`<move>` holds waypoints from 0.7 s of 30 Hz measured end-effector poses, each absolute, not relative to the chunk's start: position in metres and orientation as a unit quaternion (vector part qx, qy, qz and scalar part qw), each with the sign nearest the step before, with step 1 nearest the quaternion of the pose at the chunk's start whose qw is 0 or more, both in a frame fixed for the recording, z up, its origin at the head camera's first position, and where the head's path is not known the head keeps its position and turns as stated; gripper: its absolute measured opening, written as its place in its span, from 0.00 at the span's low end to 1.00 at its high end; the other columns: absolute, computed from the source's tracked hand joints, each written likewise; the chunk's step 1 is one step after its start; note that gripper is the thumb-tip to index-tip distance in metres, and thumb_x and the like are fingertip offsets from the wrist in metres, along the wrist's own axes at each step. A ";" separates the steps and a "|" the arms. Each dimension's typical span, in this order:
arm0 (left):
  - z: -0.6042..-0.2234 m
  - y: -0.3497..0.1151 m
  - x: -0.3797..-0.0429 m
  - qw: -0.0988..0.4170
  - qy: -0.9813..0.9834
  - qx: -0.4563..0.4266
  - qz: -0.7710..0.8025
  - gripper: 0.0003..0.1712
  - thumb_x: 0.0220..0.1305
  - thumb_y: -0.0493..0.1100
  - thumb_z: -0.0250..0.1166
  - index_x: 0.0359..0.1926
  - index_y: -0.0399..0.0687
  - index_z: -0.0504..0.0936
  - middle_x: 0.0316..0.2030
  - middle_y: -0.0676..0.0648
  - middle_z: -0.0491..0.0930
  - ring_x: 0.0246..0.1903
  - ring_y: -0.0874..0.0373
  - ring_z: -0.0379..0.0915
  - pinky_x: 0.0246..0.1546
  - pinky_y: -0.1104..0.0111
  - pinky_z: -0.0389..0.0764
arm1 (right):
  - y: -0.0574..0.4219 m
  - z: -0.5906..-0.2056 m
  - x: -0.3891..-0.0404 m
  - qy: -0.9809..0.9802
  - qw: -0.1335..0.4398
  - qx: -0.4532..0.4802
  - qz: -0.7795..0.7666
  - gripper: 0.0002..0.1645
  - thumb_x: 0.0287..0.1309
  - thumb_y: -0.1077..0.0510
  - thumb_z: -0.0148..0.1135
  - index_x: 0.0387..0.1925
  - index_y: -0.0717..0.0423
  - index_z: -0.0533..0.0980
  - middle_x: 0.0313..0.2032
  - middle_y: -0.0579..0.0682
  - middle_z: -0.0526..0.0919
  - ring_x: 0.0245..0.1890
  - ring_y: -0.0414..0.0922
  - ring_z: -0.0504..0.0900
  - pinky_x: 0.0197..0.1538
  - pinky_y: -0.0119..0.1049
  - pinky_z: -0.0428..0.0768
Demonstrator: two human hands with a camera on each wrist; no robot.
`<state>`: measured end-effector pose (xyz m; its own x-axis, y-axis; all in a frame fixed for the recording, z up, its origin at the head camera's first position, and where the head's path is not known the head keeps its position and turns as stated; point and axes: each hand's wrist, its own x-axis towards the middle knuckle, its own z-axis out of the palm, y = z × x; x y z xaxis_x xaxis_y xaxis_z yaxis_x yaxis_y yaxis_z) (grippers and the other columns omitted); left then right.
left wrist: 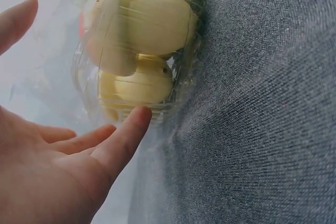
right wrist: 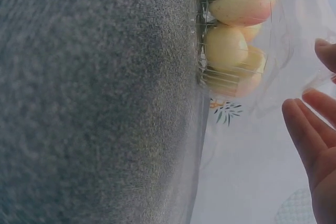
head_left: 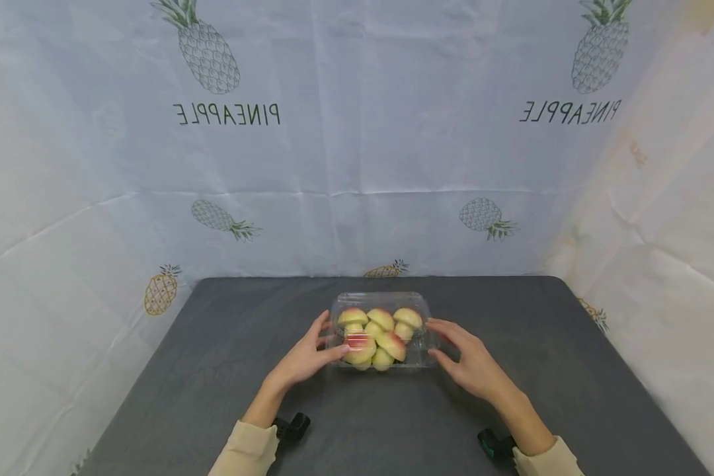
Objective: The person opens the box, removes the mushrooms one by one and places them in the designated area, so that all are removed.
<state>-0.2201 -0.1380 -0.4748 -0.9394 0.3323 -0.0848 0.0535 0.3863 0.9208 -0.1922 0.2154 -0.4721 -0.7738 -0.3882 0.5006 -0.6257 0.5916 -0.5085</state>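
Observation:
A clear plastic clamshell box (head_left: 419, 360) stands on the dark table, holding several yellow fruits (head_left: 407, 317) with a red blush. Their exact kind is hard to tell. At the box's left end is my left hand (head_left: 302, 356), fingers spread and loosely bent, thumb over the front left corner. In the left wrist view that hand (left wrist: 68, 166) has one fingertip close to the ribbed wall. My right hand (head_left: 473, 360) is by the right end, thumb and fingers apart. In the right wrist view its fingers (right wrist: 310, 135) lie close to the clear plastic; contact is unclear.
The dark grey table (head_left: 214, 370) reaches back to a white cloth (head_left: 357, 145) printed with pineapples, which also hangs along both sides. A black wrist device (head_left: 294, 427) is on the left wrist and another (head_left: 495, 444) on the right.

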 end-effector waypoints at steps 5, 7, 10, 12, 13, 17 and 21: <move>-0.477 -0.140 -0.221 0.142 0.820 0.121 0.541 0.64 0.62 0.60 0.72 0.82 0.44 0.40 0.77 0.37 0.53 0.70 0.36 0.61 0.59 0.45 0.77 | 0.213 -0.473 -0.193 -0.868 0.186 0.297 0.352 0.34 0.56 0.67 0.75 0.64 0.62 0.74 0.60 0.58 0.79 0.52 0.55 0.84 0.48 0.50 0.85; -0.478 -0.140 -0.221 0.147 0.817 0.125 0.544 0.64 0.62 0.59 0.73 0.81 0.42 0.40 0.77 0.35 0.52 0.69 0.35 0.63 0.59 0.45 0.77 | 0.213 -0.473 -0.193 -0.867 0.186 0.296 0.354 0.34 0.56 0.67 0.75 0.64 0.62 0.74 0.60 0.57 0.79 0.52 0.54 0.84 0.49 0.50 0.85; -0.478 -0.139 -0.220 0.152 0.816 0.123 0.544 0.64 0.61 0.58 0.74 0.81 0.41 0.42 0.77 0.33 0.50 0.66 0.33 0.67 0.58 0.46 0.78 | 0.212 -0.472 -0.193 -0.868 0.185 0.292 0.358 0.34 0.56 0.67 0.75 0.64 0.62 0.75 0.59 0.57 0.79 0.52 0.55 0.84 0.49 0.50 0.85; -0.479 -0.138 -0.219 0.155 0.818 0.119 0.541 0.65 0.60 0.58 0.75 0.81 0.41 0.42 0.77 0.32 0.49 0.66 0.33 0.68 0.58 0.46 0.79 | 0.211 -0.471 -0.192 -0.868 0.183 0.287 0.363 0.34 0.55 0.68 0.75 0.64 0.62 0.75 0.59 0.57 0.79 0.53 0.55 0.84 0.50 0.50 0.85; -0.480 -0.138 -0.219 0.156 0.820 0.115 0.539 0.65 0.59 0.58 0.75 0.81 0.42 0.42 0.77 0.33 0.48 0.66 0.34 0.68 0.57 0.46 0.79 | 0.211 -0.471 -0.192 -0.868 0.183 0.284 0.364 0.34 0.55 0.68 0.75 0.63 0.62 0.75 0.59 0.57 0.79 0.53 0.55 0.84 0.50 0.50 0.85; -0.483 -0.138 -0.219 0.153 0.826 0.113 0.531 0.64 0.59 0.57 0.76 0.81 0.42 0.43 0.77 0.33 0.49 0.65 0.33 0.69 0.57 0.45 0.79 | 0.210 -0.471 -0.191 -0.867 0.187 0.279 0.368 0.34 0.54 0.69 0.75 0.63 0.61 0.75 0.58 0.56 0.79 0.53 0.55 0.84 0.51 0.49 0.85; -0.485 -0.137 -0.221 0.142 0.822 0.120 0.538 0.62 0.59 0.54 0.77 0.80 0.42 0.46 0.76 0.34 0.53 0.68 0.36 0.65 0.61 0.46 0.76 | 0.209 -0.471 -0.192 -0.861 0.194 0.288 0.371 0.34 0.54 0.70 0.75 0.63 0.61 0.75 0.58 0.56 0.79 0.54 0.56 0.83 0.51 0.48 0.85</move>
